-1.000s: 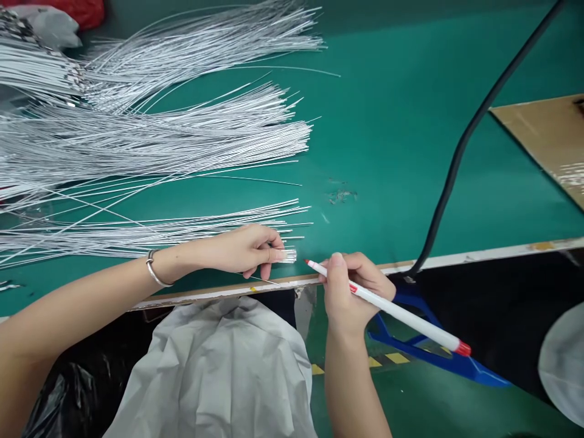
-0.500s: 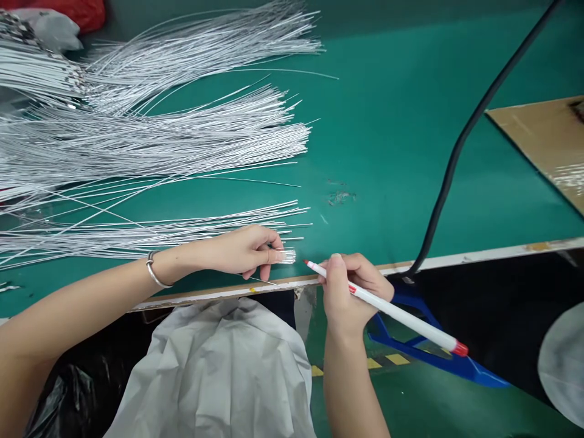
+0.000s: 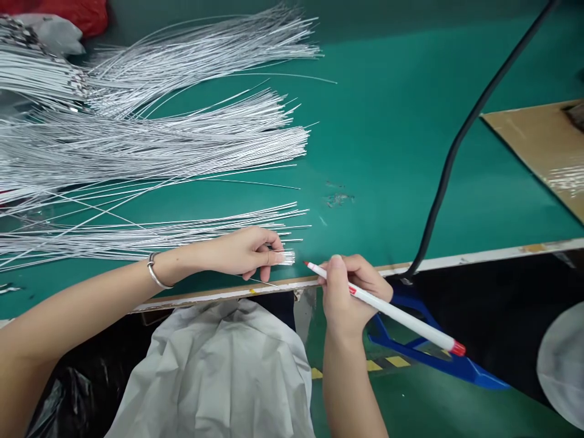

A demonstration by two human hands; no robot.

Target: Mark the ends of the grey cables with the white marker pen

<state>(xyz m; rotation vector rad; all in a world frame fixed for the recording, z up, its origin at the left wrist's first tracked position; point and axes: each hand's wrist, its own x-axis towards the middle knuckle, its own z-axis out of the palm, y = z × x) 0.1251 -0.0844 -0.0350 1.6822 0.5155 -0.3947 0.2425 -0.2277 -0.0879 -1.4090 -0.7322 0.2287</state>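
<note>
Near the table's front edge, my left hand (image 3: 255, 252) pinches a small bunch of thin white wires (image 3: 288, 258); their ends stick out past the fingertips to the right. My right hand (image 3: 349, 289) grips a white marker pen (image 3: 401, 317) with a red end, its red tip pointing left. A small gap separates that tip from the wire ends. Behind my left hand lies a loose row of similar wires (image 3: 137, 237), partly covered by my wrist. One single wire runs under my left fingers towards the table edge.
Thick bundles of wires (image 3: 219, 143) spread over the green table (image 3: 387, 152) at the left and back. A black cable (image 3: 449, 167) crosses the right side down to the front edge. Brown cardboard (image 3: 538, 137) lies at the far right. A blue frame (image 3: 438, 359) stands below the table.
Both hands hold nearly the same pose, with the marker tip still just right of the wire ends. The view has shifted very slightly.
</note>
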